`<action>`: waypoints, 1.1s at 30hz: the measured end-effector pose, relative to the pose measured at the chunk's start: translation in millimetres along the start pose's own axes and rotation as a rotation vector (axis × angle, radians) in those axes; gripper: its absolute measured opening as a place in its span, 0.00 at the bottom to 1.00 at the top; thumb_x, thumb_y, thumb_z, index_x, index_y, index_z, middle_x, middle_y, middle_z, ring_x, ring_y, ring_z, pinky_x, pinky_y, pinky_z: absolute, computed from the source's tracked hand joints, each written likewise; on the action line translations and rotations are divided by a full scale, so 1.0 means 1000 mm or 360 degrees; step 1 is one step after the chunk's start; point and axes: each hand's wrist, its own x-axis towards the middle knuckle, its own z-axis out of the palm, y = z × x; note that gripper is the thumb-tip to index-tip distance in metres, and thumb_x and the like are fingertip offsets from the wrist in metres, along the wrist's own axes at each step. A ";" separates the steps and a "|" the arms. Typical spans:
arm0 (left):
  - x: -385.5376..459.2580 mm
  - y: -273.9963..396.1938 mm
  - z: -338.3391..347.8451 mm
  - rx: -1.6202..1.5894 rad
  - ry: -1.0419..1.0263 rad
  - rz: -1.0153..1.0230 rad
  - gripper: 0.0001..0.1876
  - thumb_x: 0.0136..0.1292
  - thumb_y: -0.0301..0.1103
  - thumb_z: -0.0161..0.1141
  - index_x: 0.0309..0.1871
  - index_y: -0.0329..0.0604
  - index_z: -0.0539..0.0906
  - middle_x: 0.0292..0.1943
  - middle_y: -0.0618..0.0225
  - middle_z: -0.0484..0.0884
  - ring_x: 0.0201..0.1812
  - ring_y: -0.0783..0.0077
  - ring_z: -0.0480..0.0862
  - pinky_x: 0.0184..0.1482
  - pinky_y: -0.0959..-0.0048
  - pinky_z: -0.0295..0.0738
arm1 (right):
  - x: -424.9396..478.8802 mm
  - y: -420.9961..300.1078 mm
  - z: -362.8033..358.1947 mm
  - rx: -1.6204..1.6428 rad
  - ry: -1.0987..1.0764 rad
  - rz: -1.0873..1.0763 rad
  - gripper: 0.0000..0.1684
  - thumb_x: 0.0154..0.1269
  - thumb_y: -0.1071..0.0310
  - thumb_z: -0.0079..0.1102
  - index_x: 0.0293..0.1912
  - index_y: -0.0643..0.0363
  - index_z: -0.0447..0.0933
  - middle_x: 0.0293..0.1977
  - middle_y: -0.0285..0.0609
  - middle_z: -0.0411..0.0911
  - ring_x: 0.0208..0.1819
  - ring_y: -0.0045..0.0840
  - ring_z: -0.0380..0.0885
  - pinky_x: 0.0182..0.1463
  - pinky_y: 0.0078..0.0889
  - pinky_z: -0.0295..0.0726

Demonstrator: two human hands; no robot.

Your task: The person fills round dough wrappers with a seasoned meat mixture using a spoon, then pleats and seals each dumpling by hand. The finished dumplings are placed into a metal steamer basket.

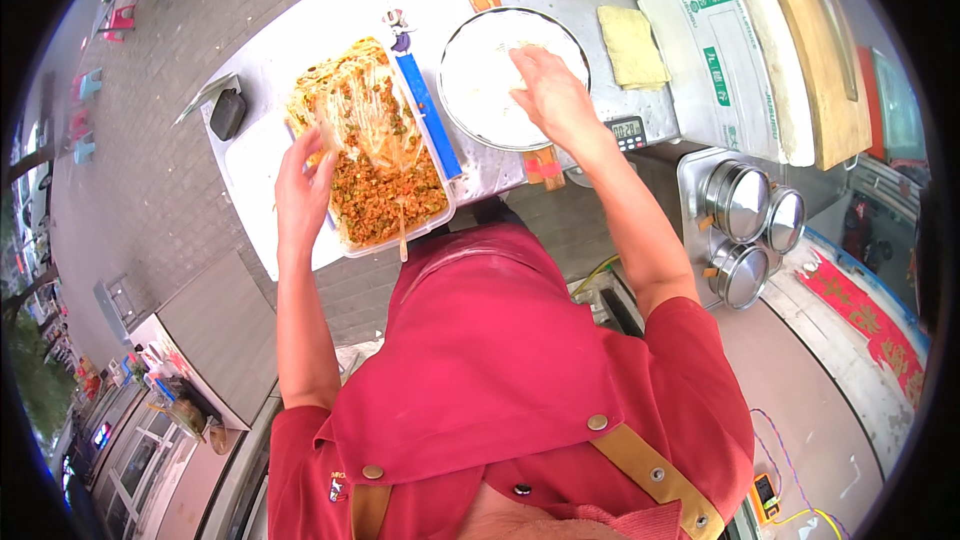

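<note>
A clear plastic tub [439, 219] stands on the metal table before me. Reddish minced filling [382, 195] with green bits fills its near part, and pale shredded food [367, 101] its far part. A spoon [403, 229] leans on the near rim. My left hand [304, 187] is over the tub's left edge, fingers apart, with nothing visible in it. My right hand [555, 94] reaches over a round white dish [480, 90] with a dark rim, fingers bent downward. Some pale food shows by its fingertips; glare washes out the dish, and whether the fingers grip anything is unclear.
A blue strip [427, 116] runs along the tub's right side. A folded yellow cloth [634, 47], a digital timer [626, 133] and a printed carton [716, 52] are to the right. Round metal tins [739, 202] stand lower right. A dark block [227, 114] sits at the table's left edge.
</note>
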 end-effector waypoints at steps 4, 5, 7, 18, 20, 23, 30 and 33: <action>-0.053 -0.031 -0.015 -0.0079 0.0101 -0.0240 0.23 0.76 0.27 0.63 0.72 0.36 0.76 0.67 0.56 0.81 0.66 0.64 0.82 0.63 0.63 0.83 | -0.001 0.011 -0.052 0.0054 0.0206 0.0028 0.27 0.67 0.68 0.69 0.62 0.66 0.77 0.57 0.57 0.82 0.60 0.50 0.80 0.65 0.46 0.80; -0.064 -0.038 -0.017 -0.0081 0.0119 -0.0284 0.23 0.76 0.27 0.62 0.72 0.36 0.76 0.68 0.56 0.81 0.67 0.64 0.82 0.63 0.63 0.83 | -0.001 0.014 -0.055 0.0104 0.0173 0.0076 0.27 0.67 0.68 0.68 0.62 0.66 0.77 0.57 0.57 0.82 0.60 0.50 0.80 0.65 0.47 0.80; -0.080 -0.039 -0.022 -0.0071 0.0120 -0.0332 0.23 0.76 0.27 0.62 0.72 0.36 0.76 0.68 0.57 0.80 0.67 0.65 0.82 0.63 0.64 0.82 | 0.001 0.020 -0.058 0.0213 0.0114 0.0184 0.26 0.67 0.69 0.68 0.62 0.67 0.77 0.58 0.57 0.82 0.60 0.50 0.80 0.65 0.47 0.80; -0.107 -0.021 -0.017 -0.0104 0.0093 -0.0322 0.22 0.76 0.26 0.61 0.71 0.36 0.76 0.67 0.57 0.81 0.66 0.65 0.83 0.62 0.64 0.83 | 0.011 0.008 0.007 -0.0087 -0.0260 -0.0160 0.21 0.69 0.70 0.62 0.60 0.62 0.78 0.61 0.57 0.78 0.63 0.48 0.77 0.69 0.47 0.77; -0.109 -0.023 -0.014 -0.0103 0.0089 -0.0322 0.22 0.76 0.26 0.61 0.71 0.36 0.76 0.66 0.57 0.81 0.66 0.64 0.83 0.62 0.64 0.83 | 0.012 0.009 0.010 -0.0128 -0.0270 -0.0158 0.20 0.70 0.70 0.60 0.60 0.62 0.78 0.60 0.56 0.78 0.63 0.48 0.77 0.70 0.47 0.76; -0.111 -0.025 -0.013 -0.0118 0.0080 -0.0336 0.22 0.76 0.26 0.61 0.71 0.36 0.77 0.66 0.57 0.82 0.66 0.64 0.83 0.61 0.64 0.83 | 0.010 0.005 0.011 -0.0151 -0.0323 -0.0116 0.20 0.71 0.69 0.59 0.60 0.61 0.78 0.61 0.56 0.78 0.63 0.48 0.77 0.71 0.47 0.75; -0.114 -0.023 -0.011 -0.0148 0.0112 -0.0362 0.22 0.76 0.25 0.60 0.71 0.37 0.77 0.67 0.58 0.81 0.66 0.65 0.83 0.62 0.65 0.83 | 0.028 0.028 -0.015 -0.0076 0.0041 -0.0060 0.25 0.70 0.63 0.65 0.63 0.62 0.79 0.62 0.56 0.79 0.63 0.50 0.78 0.68 0.48 0.77; -0.116 -0.023 -0.010 -0.0169 0.0100 -0.0374 0.22 0.76 0.25 0.60 0.71 0.37 0.77 0.67 0.59 0.81 0.65 0.65 0.83 0.62 0.65 0.83 | 0.059 0.050 -0.036 -0.0059 0.0146 -0.0030 0.25 0.69 0.63 0.68 0.61 0.63 0.80 0.60 0.56 0.81 0.61 0.51 0.79 0.65 0.49 0.79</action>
